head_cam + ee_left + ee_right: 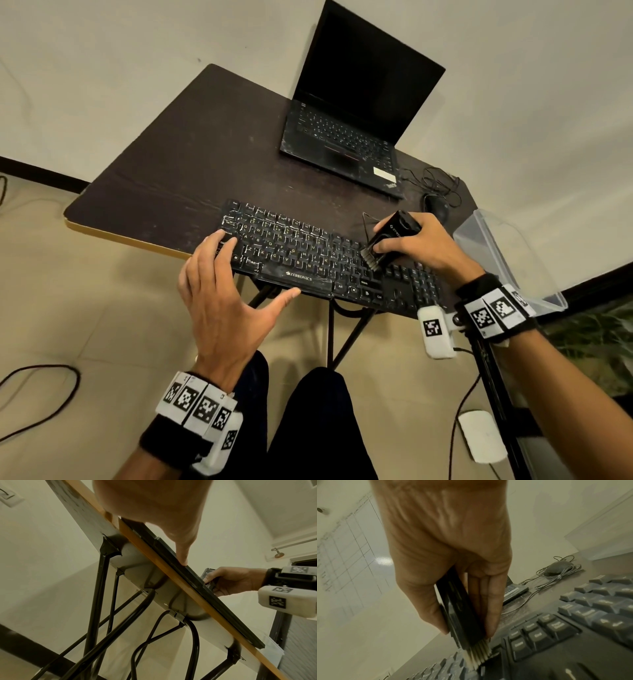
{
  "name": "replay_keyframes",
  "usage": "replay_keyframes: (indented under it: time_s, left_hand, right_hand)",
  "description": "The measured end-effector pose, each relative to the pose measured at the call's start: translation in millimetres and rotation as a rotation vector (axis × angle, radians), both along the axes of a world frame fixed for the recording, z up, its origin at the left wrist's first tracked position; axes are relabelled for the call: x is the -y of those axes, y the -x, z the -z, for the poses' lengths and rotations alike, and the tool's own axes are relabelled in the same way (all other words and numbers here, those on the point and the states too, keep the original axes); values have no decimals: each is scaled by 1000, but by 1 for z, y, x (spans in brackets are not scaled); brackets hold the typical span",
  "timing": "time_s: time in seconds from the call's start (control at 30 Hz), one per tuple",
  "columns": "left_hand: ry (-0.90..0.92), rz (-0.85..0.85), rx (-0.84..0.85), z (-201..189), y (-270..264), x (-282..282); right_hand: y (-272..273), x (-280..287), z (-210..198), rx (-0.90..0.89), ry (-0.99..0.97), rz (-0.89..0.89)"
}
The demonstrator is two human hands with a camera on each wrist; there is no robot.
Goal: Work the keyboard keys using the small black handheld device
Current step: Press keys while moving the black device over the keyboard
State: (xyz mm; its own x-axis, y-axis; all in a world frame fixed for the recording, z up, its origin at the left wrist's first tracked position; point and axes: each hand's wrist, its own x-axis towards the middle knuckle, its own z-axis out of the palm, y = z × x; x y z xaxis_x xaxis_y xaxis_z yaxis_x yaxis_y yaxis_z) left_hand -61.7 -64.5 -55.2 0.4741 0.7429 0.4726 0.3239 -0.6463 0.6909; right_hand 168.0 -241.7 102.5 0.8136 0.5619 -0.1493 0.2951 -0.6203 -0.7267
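R hand [423, 245] grips black device [394, 233] (bristles on keyboard [308, 253]).

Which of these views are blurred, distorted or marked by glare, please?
Head view: sharp, though wide-angle bending curves the table. Left wrist view: dim, the left hand close and soft. Right wrist view: the keyboard legends smeared, a glare spot on the wall chart.

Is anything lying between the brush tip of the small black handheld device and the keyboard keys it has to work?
Nothing visible does. The right hand grips the small black handheld device, and its pale bristles already touch the keys of the black Zebronics keyboard. The left hand rests at the keyboard's far left end, clear of the brush.
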Motion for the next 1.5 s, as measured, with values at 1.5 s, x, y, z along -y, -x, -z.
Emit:
replay_keyframes:
  time_s: [1.5]
  left_hand:
    - [60, 69, 86, -1, 1, -2]
  right_hand:
    - [12, -32, 19, 374, 120, -253]
